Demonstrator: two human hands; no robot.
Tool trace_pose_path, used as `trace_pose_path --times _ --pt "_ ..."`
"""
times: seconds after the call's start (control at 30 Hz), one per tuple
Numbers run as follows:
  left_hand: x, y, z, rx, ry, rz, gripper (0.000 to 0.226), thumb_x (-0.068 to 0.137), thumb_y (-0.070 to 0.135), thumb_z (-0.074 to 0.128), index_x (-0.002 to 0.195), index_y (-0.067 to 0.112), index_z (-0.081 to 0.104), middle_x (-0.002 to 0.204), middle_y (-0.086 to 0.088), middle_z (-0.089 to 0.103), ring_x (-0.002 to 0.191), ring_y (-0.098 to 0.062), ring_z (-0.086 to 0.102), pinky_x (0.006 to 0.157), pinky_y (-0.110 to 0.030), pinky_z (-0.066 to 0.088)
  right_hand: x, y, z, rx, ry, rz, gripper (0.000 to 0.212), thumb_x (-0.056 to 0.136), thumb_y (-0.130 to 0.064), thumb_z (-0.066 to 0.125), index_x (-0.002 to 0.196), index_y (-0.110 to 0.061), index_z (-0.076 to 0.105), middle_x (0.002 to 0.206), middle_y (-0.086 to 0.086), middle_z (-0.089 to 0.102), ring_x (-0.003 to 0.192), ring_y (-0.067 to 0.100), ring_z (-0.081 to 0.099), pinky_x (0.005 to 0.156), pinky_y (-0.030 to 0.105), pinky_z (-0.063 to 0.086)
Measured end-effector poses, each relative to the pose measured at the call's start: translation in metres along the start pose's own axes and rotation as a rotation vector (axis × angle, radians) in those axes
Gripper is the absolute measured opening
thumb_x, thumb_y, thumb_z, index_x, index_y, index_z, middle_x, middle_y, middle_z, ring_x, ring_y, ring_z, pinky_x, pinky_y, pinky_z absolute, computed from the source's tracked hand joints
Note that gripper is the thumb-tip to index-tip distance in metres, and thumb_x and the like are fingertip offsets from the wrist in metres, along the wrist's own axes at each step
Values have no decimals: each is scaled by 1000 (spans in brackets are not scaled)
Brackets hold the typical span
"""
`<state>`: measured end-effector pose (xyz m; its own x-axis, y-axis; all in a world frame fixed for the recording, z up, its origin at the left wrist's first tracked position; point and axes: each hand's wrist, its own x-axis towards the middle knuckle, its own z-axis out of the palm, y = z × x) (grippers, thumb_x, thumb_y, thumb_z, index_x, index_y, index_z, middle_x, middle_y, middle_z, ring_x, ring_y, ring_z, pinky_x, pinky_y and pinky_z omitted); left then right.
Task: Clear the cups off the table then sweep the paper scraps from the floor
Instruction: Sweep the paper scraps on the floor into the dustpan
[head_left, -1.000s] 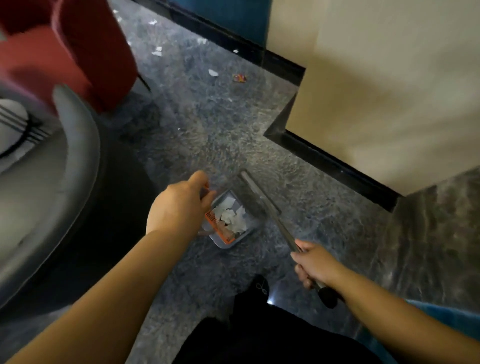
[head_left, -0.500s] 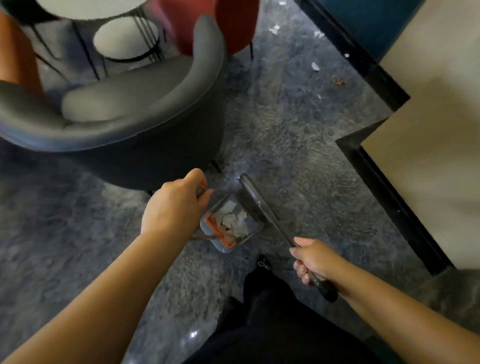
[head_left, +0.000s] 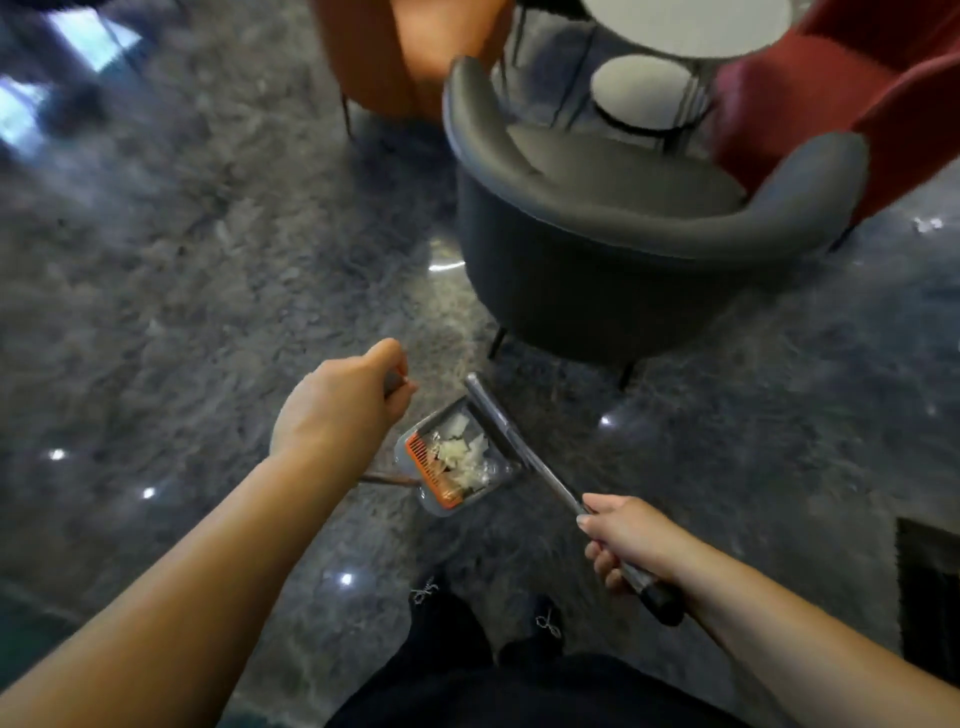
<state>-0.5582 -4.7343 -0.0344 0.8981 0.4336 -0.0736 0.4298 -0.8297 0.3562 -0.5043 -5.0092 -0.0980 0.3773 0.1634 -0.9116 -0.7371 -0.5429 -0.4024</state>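
Note:
A grey dustpan (head_left: 415, 499) with an orange comb edge hangs just above the dark marble floor at centre. White paper scraps (head_left: 462, 454) lie heaped inside it. My left hand (head_left: 340, 405) grips the dustpan's upright handle from above. My right hand (head_left: 626, 540) grips the metal shaft of a broom (head_left: 524, 452), whose head rests against the pan's far right edge. The black end of the shaft sticks out below my right fist.
A dark grey armchair (head_left: 613, 244) stands just beyond the dustpan. An orange chair (head_left: 410, 57) and a red chair (head_left: 852, 93) flank a round white table (head_left: 685, 23) behind it. One paper scrap (head_left: 927, 224) lies on the floor at right. My feet are below.
My view has swung left: the beige wall and black skirting have gone, and the chairs and table now sit at the upper right. Both hands keep their grips on dustpan and broom.

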Motion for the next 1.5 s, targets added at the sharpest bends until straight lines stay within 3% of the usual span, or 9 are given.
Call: trace_pose_path --times 0.17,0.27,0.43,0.67,0.73,0.87,1.17,1.33,1.5 --pt "-15 -87 -39 -66 121 -253 18 91 40 63 90 26 53 74 1 63 67 -26 59 58 -37 52 17 -68 73 -172 -108 -14 39 100 -8 42 139 -12 38 60 6 40 31 6 34 35 12 28" --pt "-16 -143 -60 -98 169 -358 18 90 41 63 86 28 51 68 8 58 65 -21 56 56 -32 47 29 -112 130 -231 -149 -46 43 100 -8 42 140 -24 38 63 6 39 31 6 35 33 12 29" --pt "-10 -231 -96 -73 261 -471 19 89 41 65 85 28 52 60 13 44 59 -19 47 54 -28 36 40 -178 227 -300 -209 -81 36 101 -9 41 133 -25 42 62 5 39 31 5 33 33 11 27" --pt "11 -333 -151 -18 375 -593 17 89 40 65 85 28 53 62 15 47 56 -15 45 52 -27 34 54 -262 339 -423 -313 -121 39 100 -7 41 137 -22 41 62 3 37 32 5 34 33 13 28" --pt "21 -358 -163 4 400 -641 17 89 40 65 86 27 54 60 17 41 57 -17 45 53 -27 35 60 -288 368 -467 -342 -140 35 100 -8 42 131 -24 43 61 3 38 32 5 35 33 13 29" --pt "51 -413 -185 17 427 -731 17 90 41 64 87 28 54 71 4 58 68 -28 56 58 -34 48 83 -348 430 -589 -393 -159 23 99 -7 42 117 -18 53 57 3 38 34 6 35 34 14 29" --pt "132 -524 -236 7 530 -931 19 89 43 64 85 34 48 58 18 45 56 -17 47 50 -27 35 123 -489 566 -809 -532 -174 25 99 -7 40 119 -13 54 56 2 38 35 8 35 37 15 28" --pt "156 -576 -264 -12 585 -980 18 91 43 63 85 34 48 67 12 59 63 -22 60 55 -35 52 143 -538 638 -890 -576 -176 23 98 -6 41 105 -22 57 56 2 39 35 8 35 37 15 28" --pt "185 -646 -289 -5 612 -1015 16 90 41 64 84 33 50 59 17 50 55 -8 48 47 -24 34 164 -577 714 -966 -572 -194 24 97 -5 42 88 -23 53 56 4 40 37 9 36 38 17 29"
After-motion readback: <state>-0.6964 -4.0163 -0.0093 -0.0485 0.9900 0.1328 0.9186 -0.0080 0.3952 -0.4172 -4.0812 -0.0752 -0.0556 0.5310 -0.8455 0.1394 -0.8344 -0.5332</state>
